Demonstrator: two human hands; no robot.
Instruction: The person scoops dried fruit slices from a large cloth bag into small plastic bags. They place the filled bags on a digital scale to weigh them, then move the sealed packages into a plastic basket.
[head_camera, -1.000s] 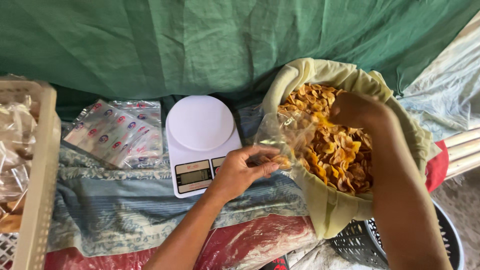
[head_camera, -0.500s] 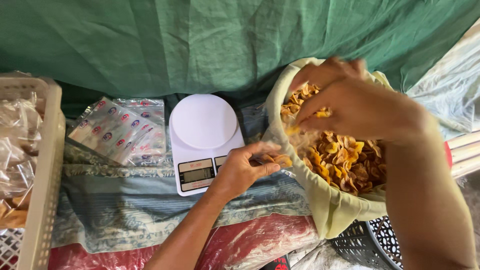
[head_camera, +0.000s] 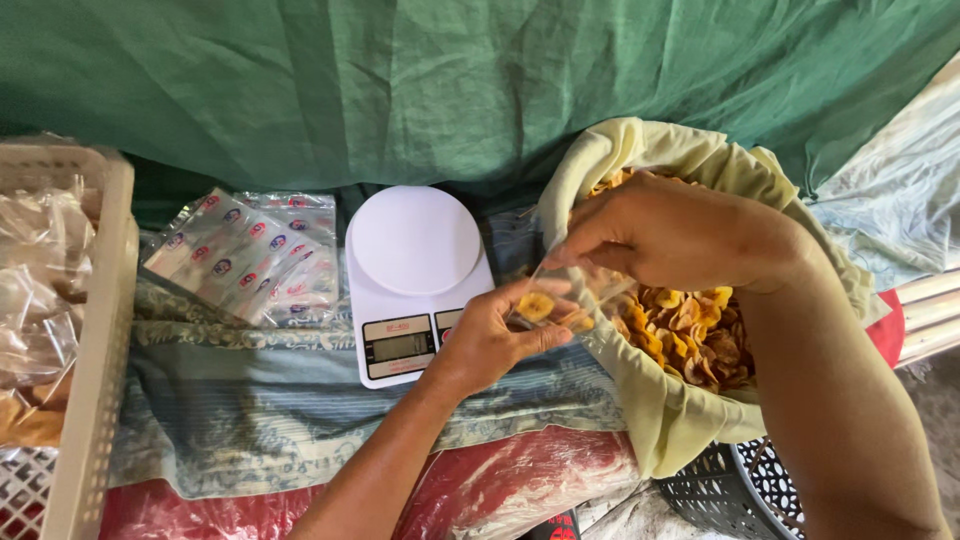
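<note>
1. Head view, left hand: I see my left hand (head_camera: 490, 340) low in the middle of the frame, fingers curled and pinching the near edge of a small clear bag (head_camera: 560, 300). The bag sits at the fingertips, just right of the palm, with a few yellow chips already inside it.

2. Head view, right hand: my right hand (head_camera: 680, 235) comes in from the right and lies above and to the right of the left one. Its fingers are pressed together, pinching the upper edge of the same bag, so the bag hangs between the two hands and touches both.

3. Where the bag is: it hovers over the left rim of a cloth-lined basket (head_camera: 660, 420), just right of the scale. The pale yellow cloth folds over the rim, and a heap of banana chips (head_camera: 700, 330) fills the inside, directly under and right of my right hand.

4. Beside the hands: a white kitchen scale (head_camera: 415, 270) stands just left of my left hand, its round plate bare and its small display facing me. I cannot tell whether the hand touches it.

5. Further left: a stack of flat printed pouches (head_camera: 250, 255) lies on the striped cloth (head_camera: 250, 400), well apart from both hands.

6. Far left edge: a cream plastic crate (head_camera: 95, 340) holds filled clear bags.
</note>
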